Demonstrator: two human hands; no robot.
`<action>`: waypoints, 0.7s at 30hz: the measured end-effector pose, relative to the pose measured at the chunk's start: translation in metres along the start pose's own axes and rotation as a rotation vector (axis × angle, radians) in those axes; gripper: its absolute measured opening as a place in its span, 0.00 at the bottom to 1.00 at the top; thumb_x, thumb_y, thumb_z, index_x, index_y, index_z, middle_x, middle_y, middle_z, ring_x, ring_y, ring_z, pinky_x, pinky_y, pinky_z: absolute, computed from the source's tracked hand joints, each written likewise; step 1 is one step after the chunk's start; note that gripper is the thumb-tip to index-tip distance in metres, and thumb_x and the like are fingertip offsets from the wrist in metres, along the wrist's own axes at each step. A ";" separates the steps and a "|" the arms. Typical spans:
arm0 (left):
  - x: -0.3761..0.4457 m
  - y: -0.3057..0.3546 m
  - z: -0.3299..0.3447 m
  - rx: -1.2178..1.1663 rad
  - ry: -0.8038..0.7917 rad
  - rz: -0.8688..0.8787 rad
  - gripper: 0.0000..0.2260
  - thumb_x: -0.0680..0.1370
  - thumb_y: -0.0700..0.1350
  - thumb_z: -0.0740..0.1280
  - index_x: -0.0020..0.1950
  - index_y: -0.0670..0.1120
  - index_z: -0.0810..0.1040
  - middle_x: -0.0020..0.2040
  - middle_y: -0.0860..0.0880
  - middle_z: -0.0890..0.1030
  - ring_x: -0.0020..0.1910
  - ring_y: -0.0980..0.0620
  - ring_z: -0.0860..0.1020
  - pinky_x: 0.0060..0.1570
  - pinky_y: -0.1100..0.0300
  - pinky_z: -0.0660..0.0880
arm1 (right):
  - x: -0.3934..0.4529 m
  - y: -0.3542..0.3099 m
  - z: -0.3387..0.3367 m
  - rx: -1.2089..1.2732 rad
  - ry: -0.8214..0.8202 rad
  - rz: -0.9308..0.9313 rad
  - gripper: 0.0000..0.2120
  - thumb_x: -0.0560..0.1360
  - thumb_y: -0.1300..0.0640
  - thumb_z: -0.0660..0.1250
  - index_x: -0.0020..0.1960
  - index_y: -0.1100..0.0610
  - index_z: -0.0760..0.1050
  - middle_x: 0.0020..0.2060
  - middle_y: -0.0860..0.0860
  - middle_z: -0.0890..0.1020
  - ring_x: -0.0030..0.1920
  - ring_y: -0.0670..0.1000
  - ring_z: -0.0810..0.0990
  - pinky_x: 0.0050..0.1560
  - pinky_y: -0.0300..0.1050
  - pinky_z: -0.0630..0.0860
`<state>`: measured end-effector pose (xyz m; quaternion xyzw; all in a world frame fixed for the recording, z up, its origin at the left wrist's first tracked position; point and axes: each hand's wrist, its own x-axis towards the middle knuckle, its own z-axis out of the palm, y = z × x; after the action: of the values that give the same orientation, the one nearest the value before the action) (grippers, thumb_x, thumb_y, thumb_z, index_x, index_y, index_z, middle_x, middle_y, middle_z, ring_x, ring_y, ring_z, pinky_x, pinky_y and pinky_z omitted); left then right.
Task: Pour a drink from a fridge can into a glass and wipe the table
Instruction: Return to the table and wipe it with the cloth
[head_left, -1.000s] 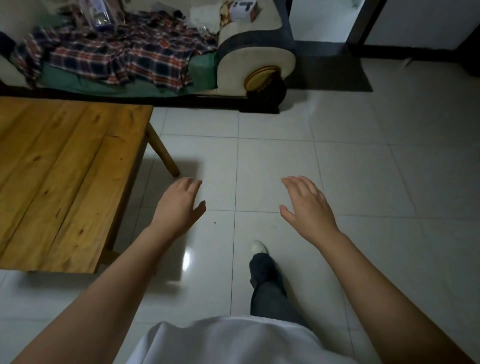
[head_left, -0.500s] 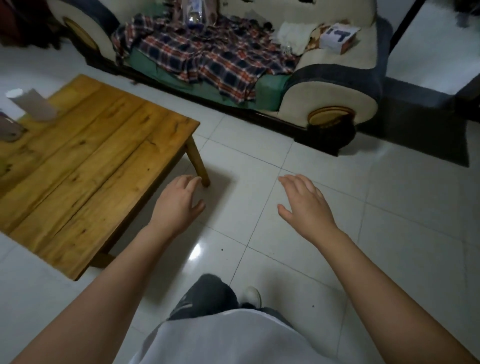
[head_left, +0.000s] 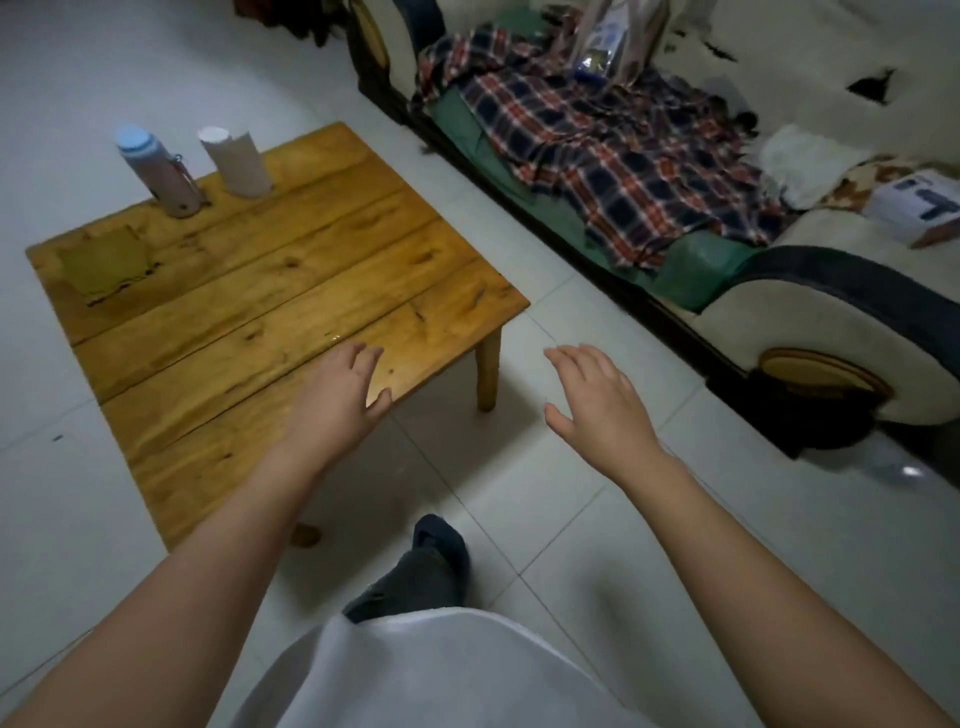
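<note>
Head view: bottle (head_left: 156, 169) beside paper roll (head_left: 236, 161) on table (head_left: 311, 291).

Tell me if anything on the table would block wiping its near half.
Nothing visible does. The table holds a bottle, a paper roll and a flat yellowish mat, all along its far edge. The left hand and right hand are open and hold nothing.
</note>
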<state>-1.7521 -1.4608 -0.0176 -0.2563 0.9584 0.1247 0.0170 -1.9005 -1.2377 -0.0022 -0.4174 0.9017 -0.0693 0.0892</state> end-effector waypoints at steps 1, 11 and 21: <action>0.013 -0.007 -0.002 -0.008 0.002 -0.030 0.24 0.77 0.49 0.62 0.71 0.42 0.63 0.69 0.42 0.68 0.67 0.44 0.66 0.63 0.53 0.67 | 0.022 -0.001 0.000 -0.005 -0.007 -0.027 0.27 0.76 0.53 0.63 0.72 0.56 0.58 0.69 0.53 0.66 0.71 0.54 0.59 0.68 0.48 0.60; 0.097 -0.067 -0.028 -0.033 -0.006 -0.243 0.24 0.77 0.49 0.63 0.71 0.43 0.64 0.69 0.42 0.67 0.68 0.44 0.66 0.64 0.53 0.65 | 0.187 -0.032 -0.003 0.006 -0.077 -0.253 0.29 0.74 0.53 0.64 0.72 0.57 0.59 0.69 0.54 0.67 0.72 0.55 0.59 0.70 0.50 0.59; 0.117 -0.100 -0.051 -0.107 0.105 -0.558 0.24 0.77 0.49 0.63 0.72 0.44 0.63 0.69 0.43 0.67 0.68 0.45 0.65 0.64 0.52 0.66 | 0.297 -0.065 -0.014 -0.005 -0.132 -0.555 0.28 0.75 0.53 0.63 0.72 0.57 0.59 0.70 0.54 0.66 0.72 0.55 0.60 0.70 0.50 0.59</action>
<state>-1.8023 -1.6139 -0.0023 -0.5168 0.8424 0.1520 -0.0123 -2.0442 -1.5064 -0.0065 -0.6520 0.7454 -0.0616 0.1245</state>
